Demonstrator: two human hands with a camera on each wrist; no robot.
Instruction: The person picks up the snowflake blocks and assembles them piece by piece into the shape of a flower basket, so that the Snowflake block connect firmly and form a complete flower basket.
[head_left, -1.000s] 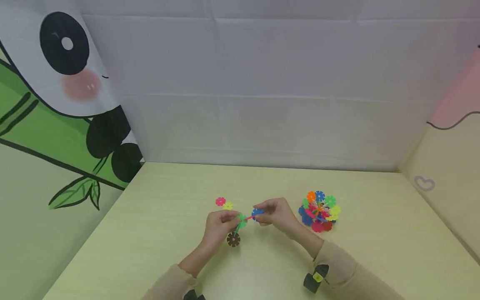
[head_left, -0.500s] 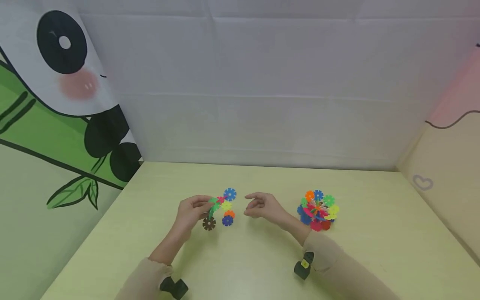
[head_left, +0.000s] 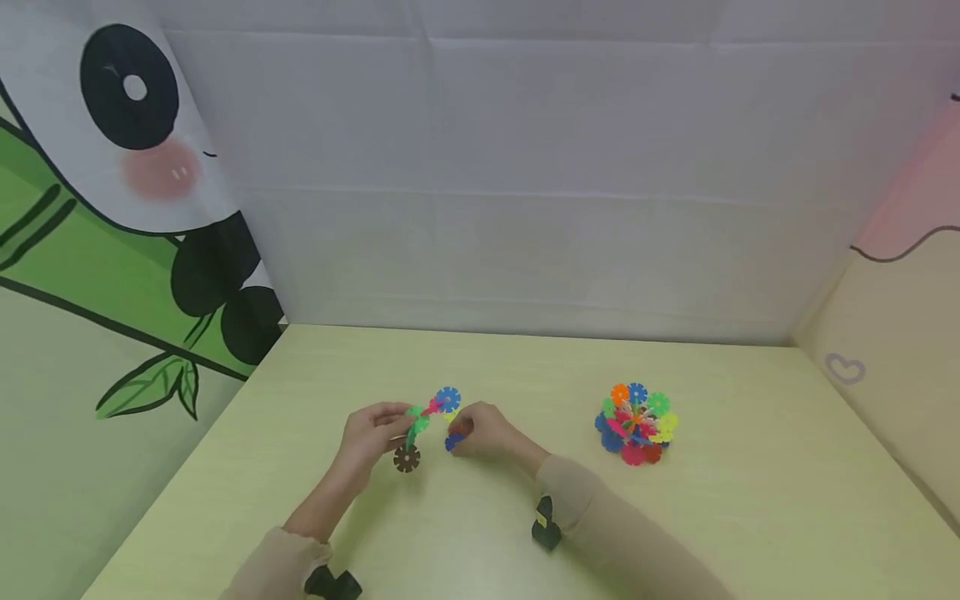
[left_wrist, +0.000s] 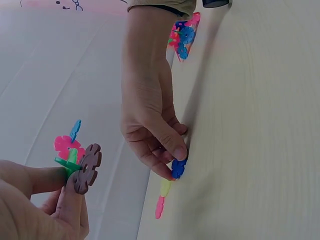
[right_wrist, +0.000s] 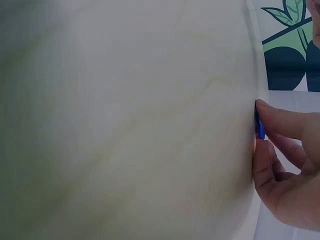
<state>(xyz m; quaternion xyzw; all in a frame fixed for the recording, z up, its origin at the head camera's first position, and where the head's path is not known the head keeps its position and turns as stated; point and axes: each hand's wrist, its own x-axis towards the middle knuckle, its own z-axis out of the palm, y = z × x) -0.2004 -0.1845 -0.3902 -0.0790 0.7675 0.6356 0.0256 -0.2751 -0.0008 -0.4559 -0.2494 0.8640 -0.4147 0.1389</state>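
Note:
My left hand [head_left: 369,440] pinches a joined string of notched plastic snowflake discs above the table. The string has a brown disc [head_left: 407,458] at its near end, green discs [head_left: 420,422], a pink disc [left_wrist: 66,146] and a light blue disc [head_left: 448,399] at the far end. Down at the tabletop, my right hand [head_left: 486,431] pinches a dark blue disc [left_wrist: 178,169] between thumb and fingers. A sliver of orange shows beside that disc, mostly hidden by the fingers. Close by on the table lie a yellow disc [left_wrist: 165,188] and a loose pink disc [left_wrist: 159,207].
To the right stands a round cluster of many-coloured joined discs [head_left: 637,425] on the pale table [head_left: 675,517]. A light grey sheet [head_left: 525,183] rises behind the table's back edge, and a panda-patterned panel [head_left: 150,200] flanks the left side.
The left hand has moved left with the string, now ending in the light blue disc that the right hand held earlier. The right hand let go, then moved left and down onto the dark blue disc.

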